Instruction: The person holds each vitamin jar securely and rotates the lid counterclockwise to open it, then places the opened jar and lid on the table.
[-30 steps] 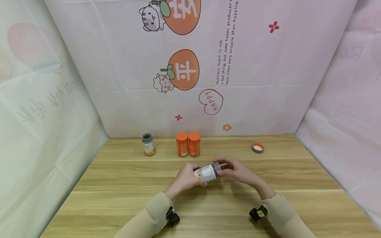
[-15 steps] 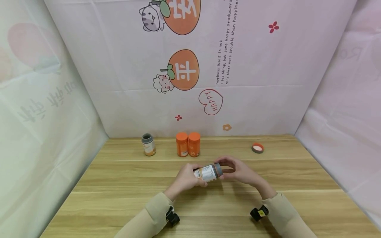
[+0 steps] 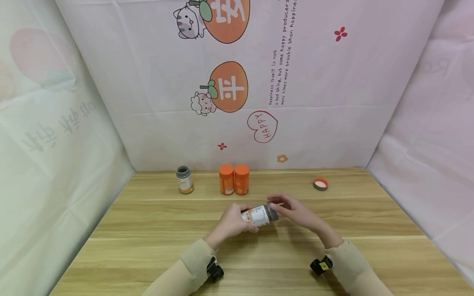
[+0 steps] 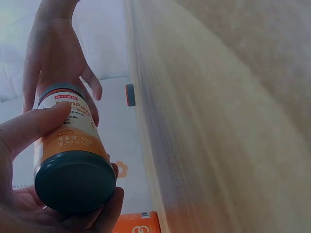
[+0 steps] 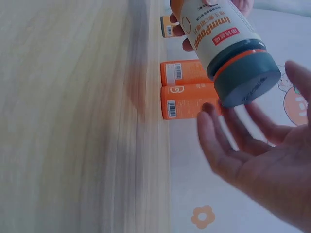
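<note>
My left hand (image 3: 233, 220) grips a white-and-orange supplement bottle (image 3: 260, 215) around its body, tilted sideways above the table with its dark grey base towards the left wrist camera. A dark grey screw lid (image 5: 248, 80) sits on the bottle's mouth, an orange ring showing beneath it. Around this lid hovers my right hand (image 3: 298, 211), its fingers loosely curved and spread. In the right wrist view the thumb stands apart from the lid, while some fingertips are close behind it; whether those touch is hidden.
At the back left, an uncapped bottle (image 3: 185, 183) stands upright. Two orange bottles (image 3: 234, 183) stand side by side at the back middle. A loose grey lid (image 3: 320, 184) with an orange inside lies at the back right. White printed cloth (image 3: 314, 123) walls the wooden table (image 3: 166, 255).
The right hand's fingers have shifted about the lid, and its thumb has moved up from below the lid to in front of it. My left hand and the bottle stay nearly still.
</note>
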Demonstrator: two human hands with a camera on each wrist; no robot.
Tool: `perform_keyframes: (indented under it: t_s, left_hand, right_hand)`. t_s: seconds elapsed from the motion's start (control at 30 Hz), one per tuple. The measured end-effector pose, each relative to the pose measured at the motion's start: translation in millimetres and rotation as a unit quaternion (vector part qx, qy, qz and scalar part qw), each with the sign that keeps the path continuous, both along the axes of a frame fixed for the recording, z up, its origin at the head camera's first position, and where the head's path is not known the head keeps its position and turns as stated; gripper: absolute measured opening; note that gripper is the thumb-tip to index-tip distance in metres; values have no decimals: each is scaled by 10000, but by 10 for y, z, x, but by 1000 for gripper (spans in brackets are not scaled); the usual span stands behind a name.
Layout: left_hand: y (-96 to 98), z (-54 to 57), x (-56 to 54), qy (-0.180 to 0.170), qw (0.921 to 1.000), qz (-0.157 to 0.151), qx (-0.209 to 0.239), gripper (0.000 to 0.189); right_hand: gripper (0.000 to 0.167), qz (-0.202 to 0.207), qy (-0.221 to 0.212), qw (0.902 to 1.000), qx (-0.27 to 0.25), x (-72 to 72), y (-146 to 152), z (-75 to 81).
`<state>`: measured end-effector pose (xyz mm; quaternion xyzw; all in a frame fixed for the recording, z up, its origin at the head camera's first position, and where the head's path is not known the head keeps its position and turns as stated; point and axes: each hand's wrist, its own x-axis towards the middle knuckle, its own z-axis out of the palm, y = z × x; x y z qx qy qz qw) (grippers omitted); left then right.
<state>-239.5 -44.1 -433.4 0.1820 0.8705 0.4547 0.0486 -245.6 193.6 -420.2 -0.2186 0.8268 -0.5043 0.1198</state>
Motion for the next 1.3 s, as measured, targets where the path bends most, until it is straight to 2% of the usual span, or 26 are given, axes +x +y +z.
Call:
perform_keyframes:
  t_s: [0.17,0.3,0.47,0.63,0.93,1.3]
  left_hand:
    - [6,-4,6,17,10000,10,-38,59]
    - [14,-7,6,23,10000,13,-73,59]
    - [13,-6,11,12,10000,23,-85,58]
    - [4,-2,15,66,9999,26,-84,58]
    - [2,4,4,53,9999,75,-97,58]
    - [-3,4,12,40,10000,66,-50,59]
  right_hand:
    - [48,-136,-418,9986,306,23,-48,-6]
    - [53,-161,-679,9970,337,37,-75,10]
    - [55,-275,-719,9961,433,38,-98,21]
    - [51,-184,-717,9964,418,29,-99,18]
    - [54,-260,-853,9958,190,44,-74,40]
    - [55,269,-777,9965,-145,47,4,17]
